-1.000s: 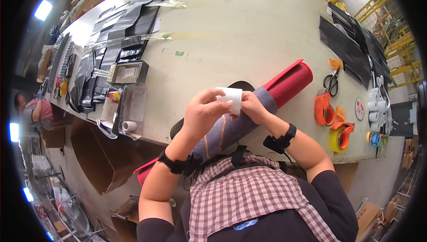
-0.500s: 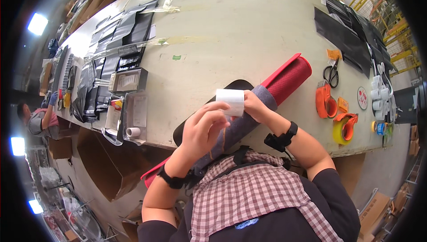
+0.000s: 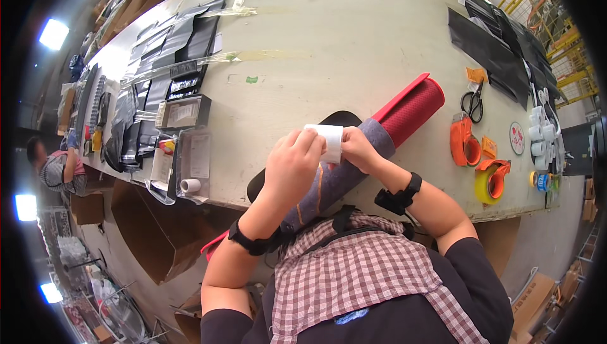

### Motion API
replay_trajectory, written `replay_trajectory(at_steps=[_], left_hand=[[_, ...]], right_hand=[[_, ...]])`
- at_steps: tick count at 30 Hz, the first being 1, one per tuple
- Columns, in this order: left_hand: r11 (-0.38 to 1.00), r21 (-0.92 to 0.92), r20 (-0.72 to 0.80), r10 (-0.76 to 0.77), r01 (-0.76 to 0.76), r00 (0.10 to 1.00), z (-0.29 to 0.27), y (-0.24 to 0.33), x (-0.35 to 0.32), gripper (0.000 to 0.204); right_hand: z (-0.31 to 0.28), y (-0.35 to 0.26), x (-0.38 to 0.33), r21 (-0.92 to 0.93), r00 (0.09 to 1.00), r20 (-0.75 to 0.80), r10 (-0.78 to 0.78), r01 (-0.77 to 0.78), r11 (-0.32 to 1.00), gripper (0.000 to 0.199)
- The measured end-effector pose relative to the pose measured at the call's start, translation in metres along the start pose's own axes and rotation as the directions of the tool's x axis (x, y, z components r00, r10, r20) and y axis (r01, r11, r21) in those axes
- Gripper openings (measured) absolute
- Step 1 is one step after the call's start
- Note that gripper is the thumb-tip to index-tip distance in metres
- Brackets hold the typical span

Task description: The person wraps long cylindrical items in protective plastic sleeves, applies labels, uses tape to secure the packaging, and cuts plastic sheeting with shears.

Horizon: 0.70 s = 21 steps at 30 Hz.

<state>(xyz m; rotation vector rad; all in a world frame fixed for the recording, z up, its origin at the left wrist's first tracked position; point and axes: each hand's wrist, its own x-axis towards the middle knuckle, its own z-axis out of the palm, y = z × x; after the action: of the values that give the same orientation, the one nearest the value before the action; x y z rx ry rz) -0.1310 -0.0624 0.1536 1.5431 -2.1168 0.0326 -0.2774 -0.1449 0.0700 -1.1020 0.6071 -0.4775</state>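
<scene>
My left hand (image 3: 293, 162) has its fingertips bent together at the left edge of a white roll (image 3: 332, 140), either tape or labels; I cannot tell which. My right hand (image 3: 359, 149) grips the roll's other side. Beneath both hands, a rolled red mat (image 3: 414, 109) lies slanting across the table's front edge, towards my body. A blue-grey fabric layer (image 3: 335, 186) wraps its middle, with an orange-brown line showing on it. Behind the wrapped mat, part of a flat black rounded piece (image 3: 341, 118) rests on the table.
Orange tape dispensers (image 3: 465, 142) and black scissors (image 3: 472, 102) lie to the right, near white rolls (image 3: 542, 132). Black plastic bags (image 3: 487, 47) are at the far right; more bags (image 3: 167, 60) and small boxes (image 3: 193, 113) are on the left. Another person (image 3: 60, 164) stands far left.
My left hand's fingers have gone from spread to drawn together at the white roll's left edge. The roll has shifted slightly left. My right hand stays on it.
</scene>
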Motion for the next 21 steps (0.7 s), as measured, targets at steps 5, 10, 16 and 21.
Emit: replay_trajectory(at_steps=[5,10,16,21], left_hand=[[0.999,-0.028,-0.06,0.036,-0.038,0.998,0.0,-0.002,-0.007,0.015],[0.661,-0.61,0.485,-0.126,0.438,0.866,-0.003,-0.009,-0.028,0.014],[0.449,-0.647,0.501,-0.36,0.617,0.787,0.069,-0.11,-0.055,0.014],[0.751,-0.385,0.675,-0.168,0.536,0.719,0.092,-0.1,-0.091,0.023]], right_hand=[[-0.002,-0.003,-0.002,0.087,0.999,0.013,0.051,-0.052,0.995,0.015],[-0.012,0.006,-0.006,0.148,0.997,-0.06,-0.054,0.062,0.987,0.019],[-0.016,0.014,-0.014,-0.307,0.765,0.374,-0.525,0.636,0.708,0.023],[-0.007,0.02,-0.053,-0.626,0.741,0.586,-0.329,0.671,0.396,0.012]])
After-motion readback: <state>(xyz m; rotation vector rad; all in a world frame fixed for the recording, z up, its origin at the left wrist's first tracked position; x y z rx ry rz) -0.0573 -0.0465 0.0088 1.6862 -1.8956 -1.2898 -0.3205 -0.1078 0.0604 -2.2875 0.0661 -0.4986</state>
